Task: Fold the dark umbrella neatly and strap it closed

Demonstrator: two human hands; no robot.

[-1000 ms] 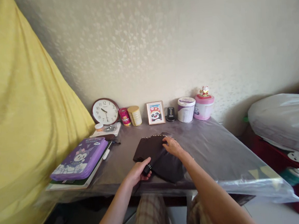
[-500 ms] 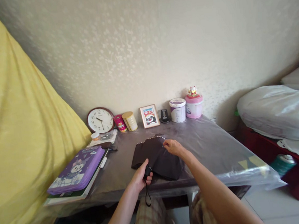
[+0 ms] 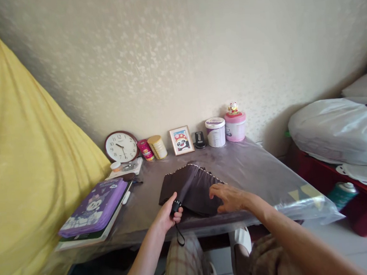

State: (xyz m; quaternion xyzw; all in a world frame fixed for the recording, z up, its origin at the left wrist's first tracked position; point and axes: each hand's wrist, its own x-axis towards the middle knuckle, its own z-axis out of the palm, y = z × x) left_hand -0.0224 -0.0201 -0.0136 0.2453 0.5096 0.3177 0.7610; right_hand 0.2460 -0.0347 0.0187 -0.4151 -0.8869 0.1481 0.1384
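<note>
A dark folding umbrella (image 3: 195,187) lies loosely folded on the table, its cloth spread out with a black-and-white trim along the far edge. My left hand (image 3: 170,211) is wrapped round its short black handle, and a wrist strap (image 3: 180,235) dangles from the end over the table's front edge. Over the right side of the cloth is my right hand (image 3: 229,196), fingers apart and slightly curled, close to the fabric. Whether its fingertips touch the cloth I cannot tell.
A plastic-covered table (image 3: 249,166) bears everything. Along the wall stand a clock (image 3: 121,146), cans (image 3: 157,147), a framed panda picture (image 3: 181,140) and tubs (image 3: 215,133). At left lie a purple case (image 3: 93,208) and books. Right of the table is a spray can (image 3: 343,195).
My right hand has let go of the trimmed edge, moved right and nearer to me, and its fingers have opened. The right part of the cloth has spread. My left hand keeps the handle.
</note>
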